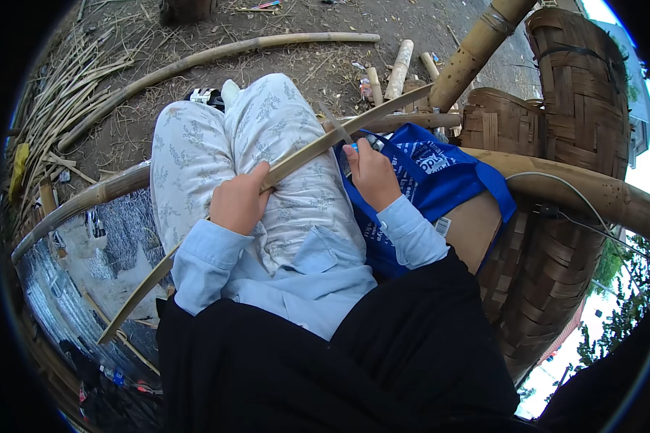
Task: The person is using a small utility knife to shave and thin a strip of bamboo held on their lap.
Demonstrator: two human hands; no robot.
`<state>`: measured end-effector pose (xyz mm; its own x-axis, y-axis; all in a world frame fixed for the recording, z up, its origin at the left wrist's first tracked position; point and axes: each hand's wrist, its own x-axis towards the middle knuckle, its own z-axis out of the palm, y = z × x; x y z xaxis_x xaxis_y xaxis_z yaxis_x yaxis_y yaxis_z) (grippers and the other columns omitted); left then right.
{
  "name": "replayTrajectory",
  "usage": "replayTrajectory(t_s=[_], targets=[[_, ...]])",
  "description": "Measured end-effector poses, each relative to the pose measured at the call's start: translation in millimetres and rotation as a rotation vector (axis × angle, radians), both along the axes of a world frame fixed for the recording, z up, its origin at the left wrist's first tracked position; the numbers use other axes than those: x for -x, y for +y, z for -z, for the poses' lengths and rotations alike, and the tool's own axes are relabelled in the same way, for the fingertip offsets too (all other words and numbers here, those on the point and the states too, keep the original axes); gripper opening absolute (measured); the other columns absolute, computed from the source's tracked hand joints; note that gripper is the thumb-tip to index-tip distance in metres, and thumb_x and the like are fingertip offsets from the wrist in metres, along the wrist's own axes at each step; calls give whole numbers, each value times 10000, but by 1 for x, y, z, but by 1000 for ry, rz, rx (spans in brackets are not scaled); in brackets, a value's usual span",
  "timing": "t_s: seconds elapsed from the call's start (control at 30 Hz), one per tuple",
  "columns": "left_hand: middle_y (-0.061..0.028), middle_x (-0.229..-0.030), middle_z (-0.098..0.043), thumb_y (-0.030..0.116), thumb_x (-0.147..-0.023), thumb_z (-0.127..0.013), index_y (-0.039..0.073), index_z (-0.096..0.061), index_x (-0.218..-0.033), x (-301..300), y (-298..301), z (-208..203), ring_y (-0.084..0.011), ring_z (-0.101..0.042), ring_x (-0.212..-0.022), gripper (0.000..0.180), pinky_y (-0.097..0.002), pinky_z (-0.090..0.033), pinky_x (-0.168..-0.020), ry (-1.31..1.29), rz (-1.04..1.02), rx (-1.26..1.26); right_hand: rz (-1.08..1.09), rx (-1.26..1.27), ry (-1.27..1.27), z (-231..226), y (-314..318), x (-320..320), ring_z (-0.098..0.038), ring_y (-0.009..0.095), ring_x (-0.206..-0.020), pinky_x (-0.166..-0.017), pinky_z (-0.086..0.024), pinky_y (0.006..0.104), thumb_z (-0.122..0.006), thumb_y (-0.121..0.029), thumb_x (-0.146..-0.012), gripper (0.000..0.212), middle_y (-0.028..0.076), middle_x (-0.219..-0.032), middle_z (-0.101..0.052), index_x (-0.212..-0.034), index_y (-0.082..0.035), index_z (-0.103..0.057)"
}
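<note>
Fingers of my left hand (238,204) clench the bamboo strip (296,160) across my lap, steadying it; my right hand (372,175) grips a knife (337,126) against it.

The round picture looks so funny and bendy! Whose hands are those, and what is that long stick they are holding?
The picture comes from a small wide camera worn on a person's head, looking down at their own lap. That lens bends straight edges, so everything looks round.

The left hand has its grip closed around a long bamboo strip that lies slanted across the patterned trousers. The right hand holds a knife against the strip.

Beside the right leg sits a blue bag. Further right are woven baskets. On the dirt ground lie more bamboo poles and short cut pieces.
</note>
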<state>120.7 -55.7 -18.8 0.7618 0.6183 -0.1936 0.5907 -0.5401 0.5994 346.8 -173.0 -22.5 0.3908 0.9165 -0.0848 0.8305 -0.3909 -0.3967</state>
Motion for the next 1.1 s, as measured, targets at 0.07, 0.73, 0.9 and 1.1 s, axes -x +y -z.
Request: replayTrajectory(t_s=[0.07,0.73,0.9,1.1], targets=[[-167,-673,-598,173,-748,-636,114,-494,-999,-2,0,-2,-361,-595,-628,295,-459,-451,-540,-13,-2,-1,-105,-27,-42,4,-4,6,-552,374,-510,-441,-427,453,-436,-343,-922,343,174,-544,-526,-767,-38,-413],[-151,-674,-595,157,-779,-592,115,-475,-958,-3,-7,-8,-344,-598,-602,218,-457,-452,-521,51,4,-53,121,30,56,-7,-2,-40,-523,453,-681,-561,-396,476,-396,-368,-936,451,253,-662,-540,-745,17,-532],[-155,-673,-594,155,-789,-579,106,-469,-975,-10,-14,-4,-352,-595,-594,221,-461,-456,-527,32,-9,-74,191,113,-86,-9,7,-54,-577,411,-614,-540,-451,489,-389,-420,-924,484,219,-607,-570,-695,-17,-527],[-149,-665,-592,148,-801,-559,110,-474,-988,-4,-15,-3,-345,-593,-575,209,-456,-458,-515,10,-17,-88,111,48,-227,-5,15,-15,-586,365,-533,-461,-461,447,-404,-421,-918,465,182,-564,-572,-671,-41,-509]])
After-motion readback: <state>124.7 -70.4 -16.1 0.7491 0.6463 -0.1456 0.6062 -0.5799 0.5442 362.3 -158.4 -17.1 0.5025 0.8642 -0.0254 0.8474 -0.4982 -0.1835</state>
